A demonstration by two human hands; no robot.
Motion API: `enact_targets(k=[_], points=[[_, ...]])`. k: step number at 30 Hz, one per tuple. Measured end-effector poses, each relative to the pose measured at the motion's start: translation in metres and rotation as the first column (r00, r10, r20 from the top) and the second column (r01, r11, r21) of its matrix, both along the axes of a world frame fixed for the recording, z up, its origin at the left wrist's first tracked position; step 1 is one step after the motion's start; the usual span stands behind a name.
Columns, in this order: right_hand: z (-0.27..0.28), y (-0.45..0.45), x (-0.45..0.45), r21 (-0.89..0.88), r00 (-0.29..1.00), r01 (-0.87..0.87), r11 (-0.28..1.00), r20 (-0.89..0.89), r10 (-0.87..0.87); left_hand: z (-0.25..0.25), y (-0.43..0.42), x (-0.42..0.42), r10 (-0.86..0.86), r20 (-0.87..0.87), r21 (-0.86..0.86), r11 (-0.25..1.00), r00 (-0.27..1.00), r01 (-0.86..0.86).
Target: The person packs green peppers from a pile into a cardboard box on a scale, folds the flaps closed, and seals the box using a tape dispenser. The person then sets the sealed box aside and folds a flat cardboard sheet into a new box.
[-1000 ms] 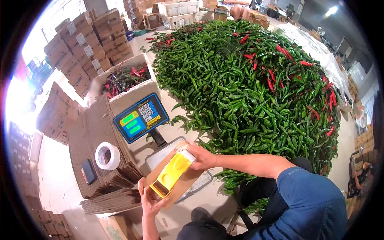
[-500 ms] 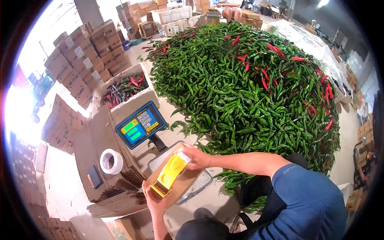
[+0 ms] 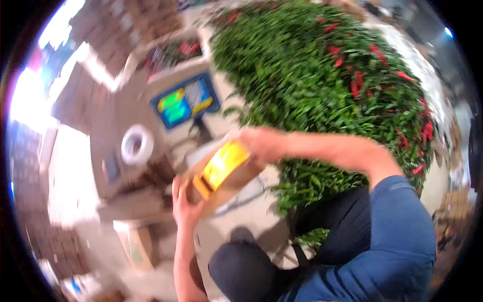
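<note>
The yellow tape dispenser [image 3: 225, 163] lies slantwise over the top of a brown cardboard box [image 3: 241, 175]. My right hand [image 3: 259, 144] grips the dispenser at its far end, blurred by motion. At the near-left end of the box, my left hand [image 3: 187, 203] is wrapped on its edge, with the thumb near the dispenser's orange front. Under the box, part of a scale's metal platform [image 3: 246, 195] shows. The scale's blue-framed display [image 3: 185, 100] stands just beyond, lit green.
A heap of green peppers [image 3: 302, 75] with some red ones spreads ahead and right. To the left, stacked flat cardboard [image 3: 108, 141] carries a tape roll [image 3: 137, 145] and a dark small object [image 3: 111, 167]. A foam box [image 3: 176, 69] holds dark and red peppers.
The view has shifted and blurred. Both hands stay at the box, and the dispenser remains in my right hand over its top.
</note>
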State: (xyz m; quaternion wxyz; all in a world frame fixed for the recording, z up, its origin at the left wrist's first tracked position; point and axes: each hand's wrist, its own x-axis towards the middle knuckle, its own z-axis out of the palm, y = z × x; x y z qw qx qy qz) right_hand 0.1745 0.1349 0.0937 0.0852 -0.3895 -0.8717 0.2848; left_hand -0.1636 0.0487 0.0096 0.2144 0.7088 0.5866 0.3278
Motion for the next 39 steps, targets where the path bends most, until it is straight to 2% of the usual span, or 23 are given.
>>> enact_targets(k=[1,2,3,5,7,9,11,12,15,16,19,22,25,26,29,32,33,35,37,38,39], points=[[0.006,0.007,0.005,0.093,0.981,-0.041,0.995,-0.186,0.058,0.004,0.000,0.001,0.032,-0.023,-0.096,0.995,0.999,-0.034],[0.026,0.007,0.005,0.009,0.999,-0.018,1.000,-0.042,0.019,0.002,-0.002,-0.001,0.033,-0.047,-0.090,0.995,0.998,-0.037],[0.033,0.009,0.014,0.100,0.996,-0.028,0.995,-0.082,0.036,-0.001,-0.002,-0.004,0.025,-0.064,-0.077,0.997,0.998,-0.030],[0.037,0.021,0.038,0.156,0.992,-0.053,0.986,-0.108,0.070,-0.003,-0.001,-0.008,-0.013,-0.042,-0.063,0.998,0.999,0.010],[0.059,0.029,0.059,0.285,0.996,-0.064,0.956,-0.038,0.078,0.000,-0.001,-0.009,0.001,-0.030,-0.108,0.994,1.000,-0.004],[0.079,0.034,0.085,0.302,0.999,-0.025,0.953,0.050,0.010,0.000,-0.002,-0.009,0.000,-0.022,-0.116,0.993,1.000,-0.002],[0.085,0.032,0.108,0.262,0.995,0.072,0.962,0.044,-0.086,-0.003,-0.001,-0.009,-0.008,-0.025,-0.089,0.996,1.000,0.006],[0.087,0.029,0.117,0.235,0.995,0.061,0.970,0.058,-0.077,-0.001,-0.002,-0.008,0.000,-0.018,-0.106,0.994,1.000,-0.002],[0.072,0.022,0.127,0.229,0.992,0.089,0.969,0.068,-0.108,-0.006,0.000,-0.009,-0.028,-0.017,-0.055,0.998,0.999,0.027],[0.064,0.023,0.127,0.238,0.994,0.077,0.968,0.057,-0.093,-0.004,0.000,-0.009,-0.019,-0.016,-0.099,0.995,1.000,0.018],[0.021,0.030,0.145,0.174,0.993,0.100,0.980,0.051,-0.110,0.002,0.000,-0.007,-0.011,-0.015,-0.117,0.993,1.000,0.010],[-0.027,0.029,0.157,0.242,0.990,0.117,0.963,0.044,-0.131,0.000,0.002,-0.006,-0.025,-0.062,-0.160,0.987,0.998,0.015],[-0.058,0.022,0.155,0.176,0.968,0.250,0.952,-0.041,-0.246,-0.002,0.005,-0.008,-0.054,-0.130,-0.111,0.993,0.990,0.039],[-0.061,0.021,0.155,0.145,0.960,0.279,0.949,-0.050,-0.275,-0.002,0.003,-0.009,-0.068,-0.160,-0.092,0.994,0.985,0.053],[-0.041,0.023,0.161,0.265,0.963,0.268,0.926,-0.100,-0.250,-0.002,0.005,-0.007,-0.070,-0.142,-0.092,0.994,0.987,0.058],[0.004,0.028,0.156,0.199,0.966,0.253,0.947,-0.115,-0.234,0.007,0.005,-0.002,-0.080,-0.175,-0.165,0.985,0.981,0.051],[0.015,0.031,0.153,0.267,0.968,0.249,0.931,-0.102,-0.230,0.007,0.005,-0.002,-0.093,-0.213,-0.134,0.989,0.973,0.065],[0.019,0.034,0.149,0.226,0.969,0.244,0.943,-0.105,-0.226,0.007,0.007,-0.004,-0.106,-0.289,-0.068,0.994,0.951,0.090],[0.009,0.037,0.147,0.335,0.989,0.148,0.931,-0.040,-0.143,0.008,0.009,-0.003,-0.118,-0.381,0.006,0.992,0.917,0.130],[-0.001,0.037,0.148,0.269,0.983,0.182,0.946,-0.017,-0.185,0.009,0.011,-0.005,-0.118,-0.428,0.041,0.988,0.896,0.149],[-0.007,0.034,0.148,0.277,0.985,0.171,0.946,-0.030,-0.170,0.011,0.014,-0.006,-0.134,-0.458,0.077,0.979,0.879,0.189]])
